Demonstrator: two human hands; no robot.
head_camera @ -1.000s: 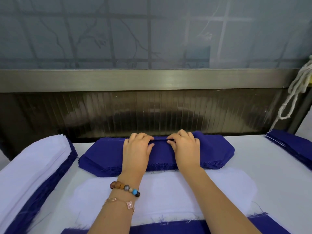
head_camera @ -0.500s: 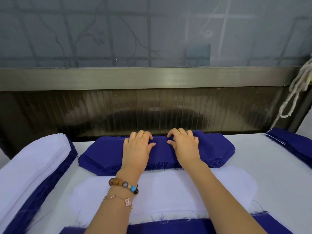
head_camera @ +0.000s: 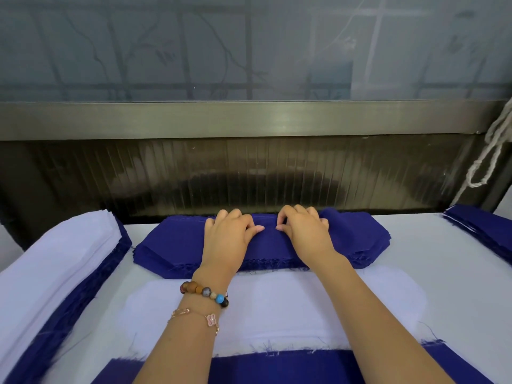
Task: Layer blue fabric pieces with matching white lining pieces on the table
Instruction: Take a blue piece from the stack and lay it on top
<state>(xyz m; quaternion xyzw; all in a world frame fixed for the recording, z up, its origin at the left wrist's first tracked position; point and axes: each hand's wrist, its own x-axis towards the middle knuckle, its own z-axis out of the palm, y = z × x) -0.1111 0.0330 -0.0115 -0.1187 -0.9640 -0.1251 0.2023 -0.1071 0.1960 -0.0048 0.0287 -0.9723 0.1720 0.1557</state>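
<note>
**Evenly spread: three piles, two loose pieces, two hands**

Three piles lie on the bench. The biggest, the left-hand pile, is white lining on top with blue layers under it, and runs out of view at the near left. The centre pile is all blue fabric pieces and sits at the far edge. The right-hand pile, also blue, is cut off by the frame.

Nearer the person lies one white lining piece. It rests on one blue piece whose frayed near strip shows below it.

Two hands rest on the centre pile. The left hand curls its fingers over the far edge, with its thumb stretched along the cloth. The right hand pinches the top blue layer between bent fingers and thumb.

Two bracelets circle the left wrist: a beaded bracelet and a thin chain bracelet.

The bench top is white. Behind it stand one frosted window, one dark ribbed panel and one metal rail between them. One pale cord hangs at the right.
</note>
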